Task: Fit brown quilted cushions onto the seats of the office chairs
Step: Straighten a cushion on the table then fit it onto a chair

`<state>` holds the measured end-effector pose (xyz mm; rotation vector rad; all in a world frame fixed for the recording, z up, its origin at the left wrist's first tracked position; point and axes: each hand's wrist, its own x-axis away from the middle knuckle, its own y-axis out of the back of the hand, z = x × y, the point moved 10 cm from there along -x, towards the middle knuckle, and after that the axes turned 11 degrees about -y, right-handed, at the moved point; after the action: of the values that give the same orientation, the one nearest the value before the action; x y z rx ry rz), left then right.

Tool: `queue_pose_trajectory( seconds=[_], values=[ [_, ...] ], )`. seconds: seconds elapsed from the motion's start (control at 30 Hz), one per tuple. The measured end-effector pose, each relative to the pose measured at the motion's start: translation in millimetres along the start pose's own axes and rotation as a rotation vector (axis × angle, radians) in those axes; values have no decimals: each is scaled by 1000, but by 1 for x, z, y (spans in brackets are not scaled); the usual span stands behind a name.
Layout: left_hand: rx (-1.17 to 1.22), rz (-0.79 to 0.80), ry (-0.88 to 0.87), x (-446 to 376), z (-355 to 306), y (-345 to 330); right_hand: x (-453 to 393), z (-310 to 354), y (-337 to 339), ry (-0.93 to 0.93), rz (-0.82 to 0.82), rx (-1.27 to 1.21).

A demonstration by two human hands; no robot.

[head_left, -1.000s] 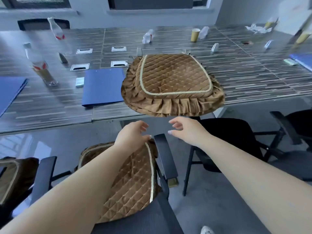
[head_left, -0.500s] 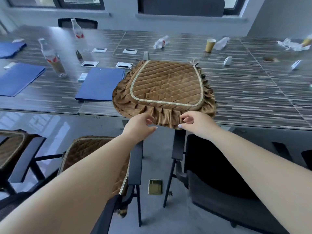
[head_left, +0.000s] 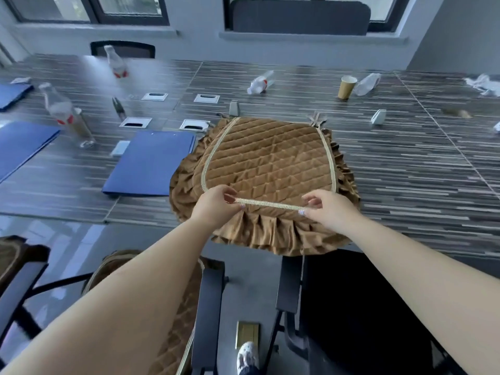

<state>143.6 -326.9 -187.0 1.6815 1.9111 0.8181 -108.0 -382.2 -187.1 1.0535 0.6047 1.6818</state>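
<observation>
A brown quilted cushion [head_left: 266,163] with gold trim and a ruffled skirt lies on the striped table [head_left: 405,171], its front ruffle hanging over the near edge. My left hand [head_left: 216,205] pinches the gold trim at the cushion's near left corner. My right hand [head_left: 328,209] pinches the same trim at the near right. Below the table a black office chair [head_left: 359,315] with a bare seat stands at the right. Another chair [head_left: 186,307] at the lower left carries a fitted brown cushion, partly hidden by my left forearm.
A blue folder [head_left: 151,163] lies just left of the cushion, with another [head_left: 21,144] at far left. Plastic bottles [head_left: 65,112], a paper cup [head_left: 347,87], cable ports [head_left: 135,122] and crumpled paper are scattered on the table. A third cushioned chair [head_left: 19,266] shows at the left edge.
Both hands rose from the chairs to the table edge and took hold of the cushion's front trim. The view shifted right, over the bare black chair.
</observation>
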Motion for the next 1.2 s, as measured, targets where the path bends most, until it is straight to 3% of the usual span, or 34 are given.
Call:
queue_pose_trajectory(
  seconds=[0.33,0.67,0.77,0.97,1.2],
  values=[
    [-155,-30,119,-167,86,11,-154,-38,12,-316,-101,116],
    [-73,-52,325,-217,165,0,-216,-85,-8,-569,-81,14],
    [-94,-84,354,-221,168,2,-218,-87,-9,-605,-85,1],
    [-190,-166,307,-209,141,16,-197,-75,22,-531,-397,-61],
    [-267,-211,279,-159,99,23,-145,-96,45,-518,-455,-198]
  ],
)
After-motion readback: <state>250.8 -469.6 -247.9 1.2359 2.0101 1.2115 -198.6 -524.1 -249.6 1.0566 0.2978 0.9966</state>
